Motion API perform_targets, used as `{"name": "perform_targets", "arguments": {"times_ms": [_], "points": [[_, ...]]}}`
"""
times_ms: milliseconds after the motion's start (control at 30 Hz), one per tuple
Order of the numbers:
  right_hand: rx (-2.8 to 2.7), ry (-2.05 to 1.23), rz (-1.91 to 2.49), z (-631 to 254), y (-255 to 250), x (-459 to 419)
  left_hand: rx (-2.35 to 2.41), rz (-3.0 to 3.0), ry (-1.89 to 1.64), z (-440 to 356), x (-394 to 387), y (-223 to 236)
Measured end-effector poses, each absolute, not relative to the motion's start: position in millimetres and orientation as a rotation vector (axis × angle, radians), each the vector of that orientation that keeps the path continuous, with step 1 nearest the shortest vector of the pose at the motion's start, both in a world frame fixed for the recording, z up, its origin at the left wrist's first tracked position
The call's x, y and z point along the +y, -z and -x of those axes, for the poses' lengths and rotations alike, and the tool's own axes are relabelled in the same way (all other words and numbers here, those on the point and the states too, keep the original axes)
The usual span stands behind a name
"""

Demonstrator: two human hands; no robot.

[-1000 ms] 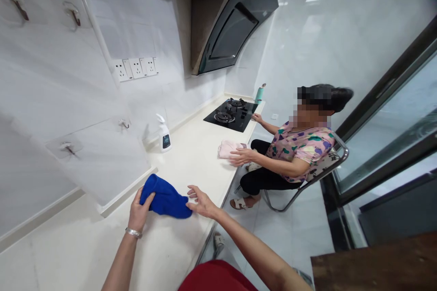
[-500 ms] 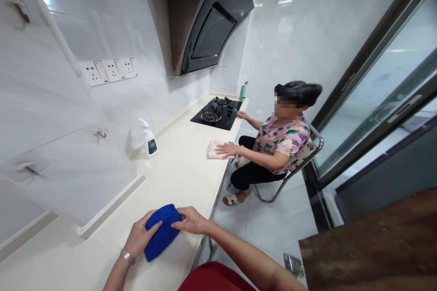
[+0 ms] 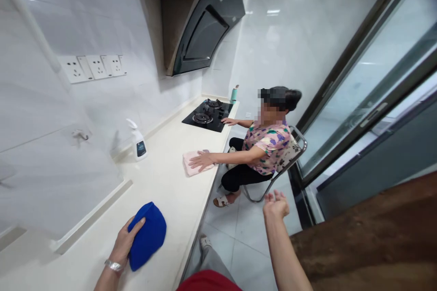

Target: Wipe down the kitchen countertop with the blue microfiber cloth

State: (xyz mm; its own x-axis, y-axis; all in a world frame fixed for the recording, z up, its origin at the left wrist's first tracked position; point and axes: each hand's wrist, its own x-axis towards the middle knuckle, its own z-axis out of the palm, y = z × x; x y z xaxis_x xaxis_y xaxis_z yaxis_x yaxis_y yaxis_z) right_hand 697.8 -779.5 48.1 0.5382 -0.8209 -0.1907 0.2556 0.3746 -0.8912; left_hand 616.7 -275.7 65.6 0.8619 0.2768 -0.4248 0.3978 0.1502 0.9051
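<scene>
A folded blue cloth [image 3: 149,235] is gripped by my left hand [image 3: 123,242], thumb on top and the other fingers behind it, over the near part of the white counter [image 3: 170,211]. My right hand [image 3: 276,205] is off to the right, away from the cloth and past the counter's edge. Its palm faces up, with the fingers loosely bent and apart, and nothing is in it.
A seated person [image 3: 268,141] presses a pink cloth [image 3: 187,168] on the counter with one hand; their other hand is by the gas stove [image 3: 218,120]. A spray bottle [image 3: 139,143] stands by the wall. A brown wooden surface [image 3: 368,236] is at right.
My right hand has let go of the blue cloth and swung right, off the counter. My left hand still holds the cloth. The seated person's hand has slid the pink cloth nearer to me.
</scene>
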Motion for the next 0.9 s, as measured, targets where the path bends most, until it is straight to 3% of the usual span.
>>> {"name": "perform_targets", "arguments": {"times_ms": [133,233,400,533,667,767,900], "points": [[0.476,0.681,1.124,-692,-69,-758,0.578,-1.414,0.118,-630,-292,-66],[0.255,0.493,1.267,-693,-61,-688,0.561,-1.437,0.127,-638,-309,-71],[-0.473,-0.099,1.504,-678,-22,-549,0.416,-1.458,0.093,-634,-321,-83],[-0.410,-0.371,1.368,-679,-19,-506,0.281,-1.545,0.124,-624,-310,-88],[-0.508,-0.599,1.217,-702,-48,-484,0.238,-1.733,0.043,-632,-296,-102],[-0.510,-0.512,1.252,-719,-86,-461,0.227,-1.882,-0.149,-652,-281,-131],[-0.554,-0.146,1.342,-734,-139,-442,0.116,-2.031,-0.430,-670,-264,-180]]}}
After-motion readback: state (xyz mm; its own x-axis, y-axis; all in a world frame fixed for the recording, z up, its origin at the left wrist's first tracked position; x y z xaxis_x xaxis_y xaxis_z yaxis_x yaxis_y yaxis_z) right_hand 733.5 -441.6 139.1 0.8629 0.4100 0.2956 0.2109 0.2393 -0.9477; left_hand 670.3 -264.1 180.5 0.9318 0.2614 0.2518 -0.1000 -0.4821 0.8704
